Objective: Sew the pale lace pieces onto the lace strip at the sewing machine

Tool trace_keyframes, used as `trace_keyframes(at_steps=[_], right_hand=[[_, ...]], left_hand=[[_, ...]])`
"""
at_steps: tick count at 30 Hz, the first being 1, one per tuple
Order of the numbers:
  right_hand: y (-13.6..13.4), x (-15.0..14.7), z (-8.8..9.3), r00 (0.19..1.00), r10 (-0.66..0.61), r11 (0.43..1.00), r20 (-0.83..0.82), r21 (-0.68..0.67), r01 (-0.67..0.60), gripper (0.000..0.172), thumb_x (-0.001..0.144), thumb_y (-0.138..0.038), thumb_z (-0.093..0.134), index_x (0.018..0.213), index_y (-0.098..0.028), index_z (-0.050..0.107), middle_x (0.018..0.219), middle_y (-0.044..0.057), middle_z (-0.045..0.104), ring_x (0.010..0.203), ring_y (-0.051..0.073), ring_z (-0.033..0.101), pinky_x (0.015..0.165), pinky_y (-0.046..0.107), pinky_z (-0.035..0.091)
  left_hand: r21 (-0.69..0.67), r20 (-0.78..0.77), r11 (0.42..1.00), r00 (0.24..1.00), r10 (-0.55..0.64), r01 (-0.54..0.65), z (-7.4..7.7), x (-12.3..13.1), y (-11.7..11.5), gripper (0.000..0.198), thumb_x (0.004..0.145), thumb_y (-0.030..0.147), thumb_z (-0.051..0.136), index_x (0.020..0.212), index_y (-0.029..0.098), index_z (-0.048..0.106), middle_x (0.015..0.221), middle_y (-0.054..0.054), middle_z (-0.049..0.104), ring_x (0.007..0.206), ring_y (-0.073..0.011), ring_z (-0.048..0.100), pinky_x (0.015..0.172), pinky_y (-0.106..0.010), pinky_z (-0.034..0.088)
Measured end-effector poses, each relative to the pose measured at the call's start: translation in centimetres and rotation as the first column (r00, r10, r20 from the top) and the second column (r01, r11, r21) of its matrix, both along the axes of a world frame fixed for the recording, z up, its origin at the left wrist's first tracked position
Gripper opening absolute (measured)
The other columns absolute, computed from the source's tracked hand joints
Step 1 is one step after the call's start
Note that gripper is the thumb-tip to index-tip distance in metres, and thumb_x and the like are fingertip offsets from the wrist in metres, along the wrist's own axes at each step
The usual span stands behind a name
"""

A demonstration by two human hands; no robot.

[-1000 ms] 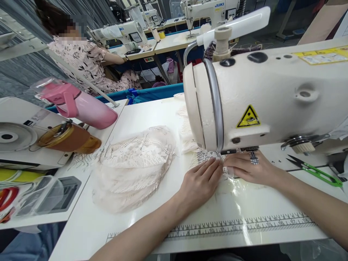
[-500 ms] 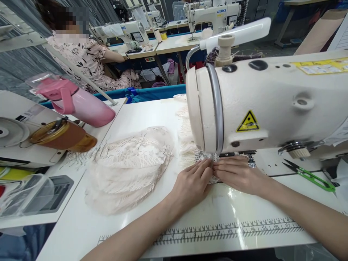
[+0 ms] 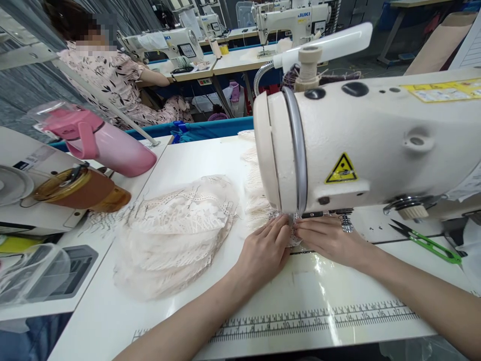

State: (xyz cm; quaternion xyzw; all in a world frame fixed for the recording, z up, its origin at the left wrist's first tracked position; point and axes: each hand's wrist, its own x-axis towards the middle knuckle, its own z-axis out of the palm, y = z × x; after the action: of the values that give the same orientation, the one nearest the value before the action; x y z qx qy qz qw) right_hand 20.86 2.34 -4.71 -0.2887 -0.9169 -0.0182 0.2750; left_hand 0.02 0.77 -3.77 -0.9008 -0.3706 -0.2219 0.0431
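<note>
Head view: left hand (image 3: 263, 250), flat and palm down, fingers together, pressing a small lace piece (image 3: 291, 235) onto the worktop (image 3: 195, 160) directly under the head of the cream sewing machine (image 3: 376, 145). Right hand (image 3: 326, 238), likewise flat with fingers extended, fingertips meeting those of the left over the same lace; neither hand is closed around it. Lace piece mostly hidden by the fingers and the machine head; its far end runs back beneath the machine. Stack of pale lace cups (image 3: 176, 230) just left of the left hand, apart from it. Green thread snips (image 3: 428, 240) lying right of the right hand, under the machine arm. Printed ruler strip (image 3: 315, 321) along the near edge. Pink flask (image 3: 101, 143) and amber bottle (image 3: 78, 188) lying on the neighbouring machine, far left. A seated person in a floral top (image 3: 112, 85) at the next station behind.
</note>
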Motion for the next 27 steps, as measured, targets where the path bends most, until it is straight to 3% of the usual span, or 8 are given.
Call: trace_keyframes(at_steps=[6, 11, 16, 21, 27], right_hand=[[0.2, 0.2, 0.0, 0.999, -0.031, 0.999, 0.041, -0.013, 0.032, 0.023, 0.093, -0.014, 0.044, 0.102, -0.021, 0.064, 0.098, 0.002, 0.07, 0.091, 0.013, 0.064, 0.081, 0.028, 0.053], [-0.1, 0.7, -0.4, 0.995, -0.089, 0.996, 0.042, -0.001, 0.089, 0.027, 0.094, -0.019, 0.042, 0.111, -0.026, 0.061, 0.1, -0.001, 0.07, 0.089, 0.013, 0.064, 0.075, 0.028, 0.053], [-0.6, 1.0, 0.4, 0.995, -0.102, 0.993, -0.013, -0.059, 0.101, 0.032, 0.093, -0.017, 0.042, 0.112, -0.031, 0.063, 0.092, -0.004, 0.07, 0.081, 0.015, 0.065, 0.063, 0.028, 0.053], [-0.3, 1.0, 0.7, 0.993, -0.111, 0.994, -0.036, -0.028, 0.11, 0.034, 0.093, -0.014, 0.042, 0.113, -0.033, 0.062, 0.098, -0.003, 0.07, 0.081, 0.014, 0.064, 0.068, 0.029, 0.053], [-0.1, 0.8, 1.7, 0.984, -0.155, 0.98, -0.091, -0.138, 0.142, 0.033, 0.095, -0.018, 0.035, 0.1, -0.03, 0.066, 0.076, -0.003, 0.069, 0.063, 0.013, 0.062, 0.06, 0.027, 0.054]], left_hand=[[0.0, -0.027, 1.0, 1.0, 0.014, -0.014, 0.1, 0.0, 0.0, 0.033, 0.086, 0.011, 0.042, 0.117, 0.009, 0.054, 0.119, -0.014, 0.065, 0.112, -0.0238, 0.062, 0.092, -0.036, 0.056], [0.017, -0.052, 1.0, 0.999, 0.01, -0.009, 0.2, 0.0, 0.0, 0.036, 0.087, 0.012, 0.043, 0.121, 0.01, 0.056, 0.122, -0.012, 0.064, 0.115, -0.0243, 0.06, 0.091, -0.037, 0.056], [0.037, -0.073, 0.999, 0.997, -0.013, 0.015, 0.2, 0.0, 0.0, 0.036, 0.09, 0.017, 0.046, 0.124, 0.01, 0.057, 0.125, -0.012, 0.062, 0.116, -0.0257, 0.059, 0.091, -0.038, 0.056], [0.047, -0.079, 0.999, 0.997, -0.024, 0.028, 0.2, 0.1, 0.1, 0.035, 0.091, 0.02, 0.048, 0.124, 0.01, 0.057, 0.126, -0.012, 0.062, 0.116, -0.0261, 0.059, 0.091, -0.038, 0.056], [0.039, -0.072, 0.999, 0.997, -0.024, 0.027, 0.1, 0.1, 0.2, 0.034, 0.092, 0.021, 0.048, 0.123, 0.01, 0.058, 0.125, -0.011, 0.062, 0.117, -0.027, 0.058, 0.093, -0.04, 0.055]])
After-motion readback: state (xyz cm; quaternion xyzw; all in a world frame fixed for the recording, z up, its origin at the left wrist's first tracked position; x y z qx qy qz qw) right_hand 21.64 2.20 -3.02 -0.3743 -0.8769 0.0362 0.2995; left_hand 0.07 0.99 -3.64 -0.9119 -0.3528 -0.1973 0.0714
